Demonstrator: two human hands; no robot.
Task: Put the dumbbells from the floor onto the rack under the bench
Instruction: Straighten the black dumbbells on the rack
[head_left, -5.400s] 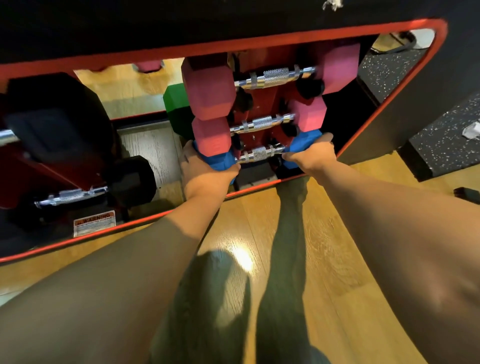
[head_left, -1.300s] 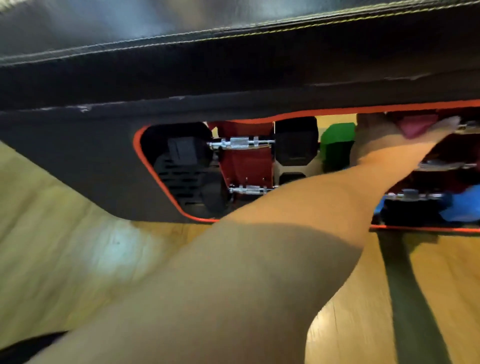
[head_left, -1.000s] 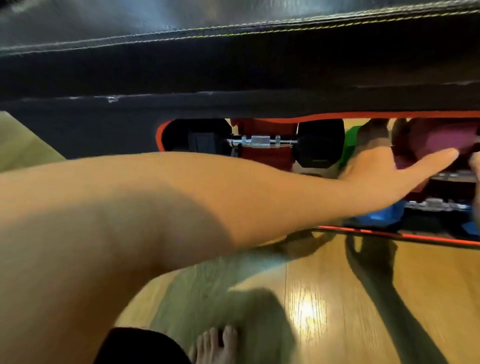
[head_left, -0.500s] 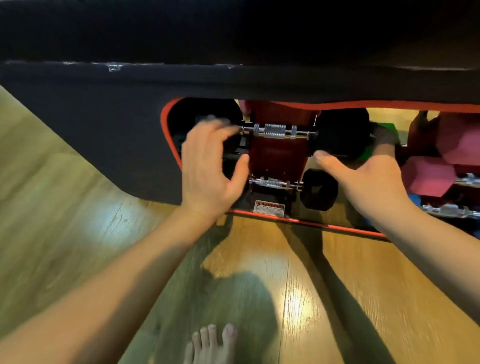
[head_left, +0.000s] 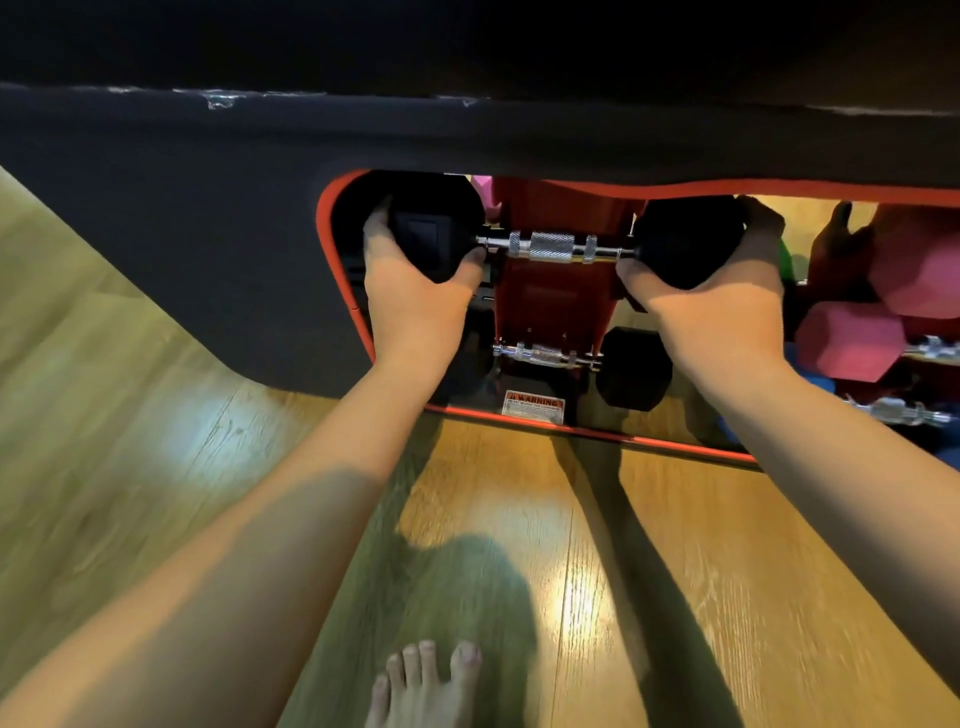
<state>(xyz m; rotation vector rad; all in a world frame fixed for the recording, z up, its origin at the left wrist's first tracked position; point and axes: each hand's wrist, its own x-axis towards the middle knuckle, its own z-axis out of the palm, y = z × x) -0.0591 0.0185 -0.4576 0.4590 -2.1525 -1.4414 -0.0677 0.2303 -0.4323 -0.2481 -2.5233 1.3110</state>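
A large black dumbbell (head_left: 551, 247) with a chrome handle lies across the top of the red rack (head_left: 550, 301) under the black bench (head_left: 467, 135). My left hand (head_left: 415, 280) grips its left head and my right hand (head_left: 722, 296) grips its right head. Below it a smaller black dumbbell (head_left: 631, 369) sits on a lower rung of the rack. To the right, pink dumbbells (head_left: 852, 340) and a blue dumbbell (head_left: 815, 387) sit on another part of the rack.
The bench side panel has a red-trimmed opening (head_left: 345, 291) around the rack. A warning label (head_left: 534, 407) is at the rack's foot. Wooden floor (head_left: 519, 519) lies in front, with a bare foot (head_left: 426, 686) at the bottom edge.
Both hands moved left from the pink and blue dumbbells to the black ones. Half a second ago they hovered open near the large black dumbbell; now each grips one of its heads.
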